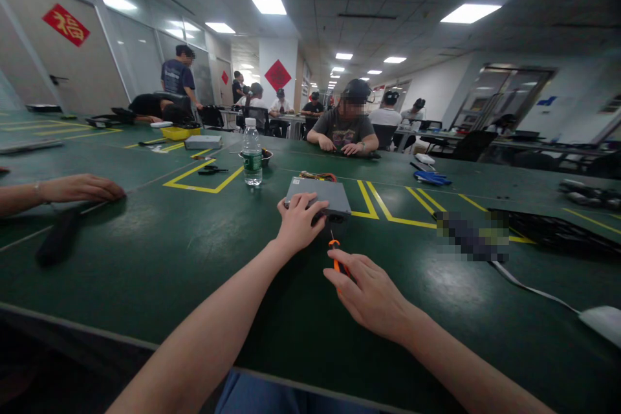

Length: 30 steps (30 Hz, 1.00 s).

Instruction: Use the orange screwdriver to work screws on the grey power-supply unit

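A grey metal computer power supply unit (326, 194) lies on the green table in front of me, with a bundle of coloured wires (317, 176) at its far side. My left hand (301, 220) grips it from above, thumb and fingers spread over its top and near edge. In my right hand (371, 288) is an orange and black screwdriver (336, 255), held between thumb and fingers. Its thin shaft points up and away toward the unit's near face, by the socket. Whether the tip touches the unit, I cannot tell.
A water bottle (252, 154) stands beyond the unit to the left, before a bowl (264, 156). Another person's hand (82, 189) rests at the left. Blue gloves (431, 177) and a black flat panel (557, 229) lie to the right. A person (345, 126) works opposite.
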Each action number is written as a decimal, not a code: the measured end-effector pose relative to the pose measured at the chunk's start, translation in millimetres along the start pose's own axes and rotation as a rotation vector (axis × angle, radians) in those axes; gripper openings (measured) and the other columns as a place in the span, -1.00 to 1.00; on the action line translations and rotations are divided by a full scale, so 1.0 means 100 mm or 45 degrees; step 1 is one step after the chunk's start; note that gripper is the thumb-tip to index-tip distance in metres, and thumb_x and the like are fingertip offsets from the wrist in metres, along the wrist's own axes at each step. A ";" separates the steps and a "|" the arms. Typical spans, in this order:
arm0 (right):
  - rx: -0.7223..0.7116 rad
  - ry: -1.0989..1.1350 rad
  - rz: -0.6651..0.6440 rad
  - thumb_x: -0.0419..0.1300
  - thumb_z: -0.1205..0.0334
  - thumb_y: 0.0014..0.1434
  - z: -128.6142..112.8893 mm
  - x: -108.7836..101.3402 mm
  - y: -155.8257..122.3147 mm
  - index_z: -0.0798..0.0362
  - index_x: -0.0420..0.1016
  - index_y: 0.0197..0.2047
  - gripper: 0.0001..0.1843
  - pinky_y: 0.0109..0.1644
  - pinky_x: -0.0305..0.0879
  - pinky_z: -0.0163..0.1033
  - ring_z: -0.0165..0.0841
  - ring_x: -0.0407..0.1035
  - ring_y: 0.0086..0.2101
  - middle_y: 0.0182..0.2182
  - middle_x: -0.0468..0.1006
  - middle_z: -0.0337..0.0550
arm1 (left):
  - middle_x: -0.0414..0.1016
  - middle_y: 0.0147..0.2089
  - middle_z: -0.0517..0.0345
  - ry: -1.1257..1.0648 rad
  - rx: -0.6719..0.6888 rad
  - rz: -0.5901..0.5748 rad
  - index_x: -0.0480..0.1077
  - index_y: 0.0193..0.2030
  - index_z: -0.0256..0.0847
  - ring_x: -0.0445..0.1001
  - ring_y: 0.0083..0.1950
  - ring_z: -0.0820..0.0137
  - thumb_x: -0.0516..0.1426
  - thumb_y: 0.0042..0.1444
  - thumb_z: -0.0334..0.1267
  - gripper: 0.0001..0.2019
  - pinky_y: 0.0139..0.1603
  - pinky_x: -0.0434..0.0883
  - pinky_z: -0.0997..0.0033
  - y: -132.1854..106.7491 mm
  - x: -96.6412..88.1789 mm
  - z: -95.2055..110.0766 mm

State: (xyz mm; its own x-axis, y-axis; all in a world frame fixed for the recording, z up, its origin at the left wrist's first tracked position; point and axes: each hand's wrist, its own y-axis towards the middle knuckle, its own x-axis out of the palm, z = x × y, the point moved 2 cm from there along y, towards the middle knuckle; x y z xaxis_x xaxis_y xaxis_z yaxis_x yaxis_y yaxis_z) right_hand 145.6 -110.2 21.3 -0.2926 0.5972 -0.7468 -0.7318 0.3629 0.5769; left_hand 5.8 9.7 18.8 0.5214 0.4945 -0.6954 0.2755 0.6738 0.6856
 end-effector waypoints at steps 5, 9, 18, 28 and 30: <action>0.004 -0.064 0.130 0.05 0.32 0.21 0.06 -0.01 0.00 0.12 0.35 -0.12 -0.83 -0.24 0.39 -0.22 -0.31 0.40 -0.27 -0.21 0.47 0.04 | 0.29 0.13 0.14 -0.001 -0.009 -0.014 0.33 0.00 0.11 0.15 0.15 0.18 0.07 0.09 -0.17 -0.70 0.05 0.02 -0.01 0.00 0.00 0.01; 0.102 -0.049 0.196 0.09 0.26 0.19 0.15 -0.02 -0.03 0.09 0.36 -0.26 -0.91 -0.37 0.36 -0.27 -0.38 0.36 -0.40 -0.35 0.44 -0.05 | 0.30 0.12 0.14 -0.007 0.000 -0.001 0.33 -0.01 0.09 0.16 0.15 0.19 0.07 0.08 -0.19 -0.70 0.06 0.01 -0.01 -0.01 -0.01 0.01; 0.119 0.225 -0.024 -0.01 0.17 0.23 0.08 -0.08 -0.01 0.16 0.28 0.00 -0.67 -0.18 0.39 -0.18 -0.22 0.36 -0.13 -0.02 0.33 0.17 | 0.29 0.14 0.15 0.004 0.017 -0.003 0.32 0.00 0.09 0.15 0.16 0.20 0.05 0.10 -0.19 -0.70 0.06 0.02 0.01 -0.01 0.00 -0.01; 0.139 0.293 0.124 0.11 0.14 0.17 0.08 -0.02 -0.02 0.11 0.26 -0.17 -0.76 -0.22 0.41 -0.17 -0.23 0.40 -0.16 -0.11 0.43 0.12 | 0.29 0.13 0.15 -0.005 0.017 -0.002 0.32 0.00 0.09 0.14 0.16 0.20 0.06 0.09 -0.19 -0.70 0.06 0.01 0.00 -0.01 0.01 -0.01; 0.147 0.330 0.083 0.10 0.11 0.18 0.07 -0.02 -0.02 0.11 0.26 -0.11 -0.72 -0.20 0.41 -0.16 -0.24 0.40 -0.16 -0.10 0.42 0.12 | 0.28 0.13 0.15 -0.003 0.016 0.001 0.32 0.00 0.09 0.14 0.16 0.20 0.06 0.09 -0.19 -0.70 0.06 0.01 0.00 -0.01 0.01 -0.01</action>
State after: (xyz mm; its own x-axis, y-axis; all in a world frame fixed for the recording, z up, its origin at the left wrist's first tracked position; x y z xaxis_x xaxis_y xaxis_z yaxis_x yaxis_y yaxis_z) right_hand 152.3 -106.9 23.8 -0.4951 0.4247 -0.7579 -0.6355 0.4179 0.6493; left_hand 5.2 9.8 17.5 0.5233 0.4938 -0.6945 0.2851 0.6665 0.6888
